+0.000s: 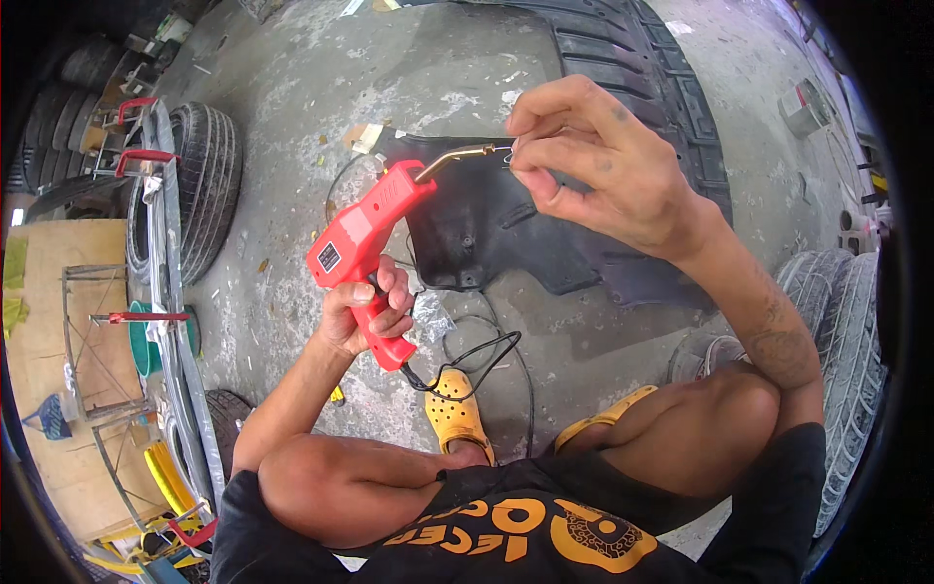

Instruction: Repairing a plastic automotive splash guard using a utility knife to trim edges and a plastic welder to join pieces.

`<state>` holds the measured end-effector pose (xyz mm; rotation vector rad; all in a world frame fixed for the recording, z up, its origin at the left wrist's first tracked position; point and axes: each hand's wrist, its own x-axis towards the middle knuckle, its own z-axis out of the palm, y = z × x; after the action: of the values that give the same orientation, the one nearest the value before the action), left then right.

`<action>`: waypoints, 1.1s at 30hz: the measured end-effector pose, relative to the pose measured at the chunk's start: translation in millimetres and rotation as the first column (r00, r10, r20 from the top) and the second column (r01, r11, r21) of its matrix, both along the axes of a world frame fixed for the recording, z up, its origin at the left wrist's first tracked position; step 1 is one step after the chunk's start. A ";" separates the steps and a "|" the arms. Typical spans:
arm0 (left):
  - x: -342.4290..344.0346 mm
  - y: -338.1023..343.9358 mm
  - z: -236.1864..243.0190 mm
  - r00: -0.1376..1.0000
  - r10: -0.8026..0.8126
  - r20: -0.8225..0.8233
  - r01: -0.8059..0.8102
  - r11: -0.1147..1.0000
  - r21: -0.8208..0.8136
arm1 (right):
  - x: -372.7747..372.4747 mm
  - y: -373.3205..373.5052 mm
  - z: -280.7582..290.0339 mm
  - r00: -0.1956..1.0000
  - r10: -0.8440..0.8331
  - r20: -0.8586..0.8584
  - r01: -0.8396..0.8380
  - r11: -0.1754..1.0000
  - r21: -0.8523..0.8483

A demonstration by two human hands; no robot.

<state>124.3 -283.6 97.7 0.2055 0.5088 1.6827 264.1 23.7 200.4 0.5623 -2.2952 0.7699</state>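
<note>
My left hand (342,316) is wrapped round the grip of a red hot stapler (362,232), a plastic-welding gun tilted up to the right. Two bent brass prongs (457,156) reach out from its front end. At their tips sits a thin wire staple (507,157). The fingertips of my right hand (623,175) are pinched together on the staple's far side. Below the prongs, a black moulded plastic panel (462,238) lies on the floor. A black cord (457,394) runs from the bottom of the stapler's grip and loops down past my foot.
Larger black ribbed plastic (632,58) stretches behind the panel. Tyres stand on the left (206,190) and right (846,331). At the left, a metal frame with red clamps (146,161) stands beside a brown board (92,341). A can (806,107) is at the far right.
</note>
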 end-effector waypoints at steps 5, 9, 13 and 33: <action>-0.7 -2.1 -1.0 1.000 -0.010 -0.007 0.010 1.000 -0.010 | 0.8 0.5 0.2 1.000 -0.005 0.006 0.005 1.000 0.010; -0.8 -1.6 -0.3 1.000 -0.011 -0.020 0.010 1.000 -0.012 | 1.3 -0.3 -0.1 1.000 0.010 0.019 -0.009 1.000 -0.014; -0.6 -1.7 0.5 1.000 -0.012 -0.027 0.012 1.000 -0.007 | 1.5 -0.5 -0.8 0.999 0.019 0.041 -0.019 1.000 -0.002; -10.0 -0.3 15.4 0.964 0.036 -0.263 -0.059 0.995 -0.082 | 2.8 2.5 -1.7 0.998 -0.008 0.056 0.007 1.000 0.027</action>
<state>114.3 -283.9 113.1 0.3555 0.7895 1.6844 266.8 26.2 198.7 0.5501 -2.3611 0.7614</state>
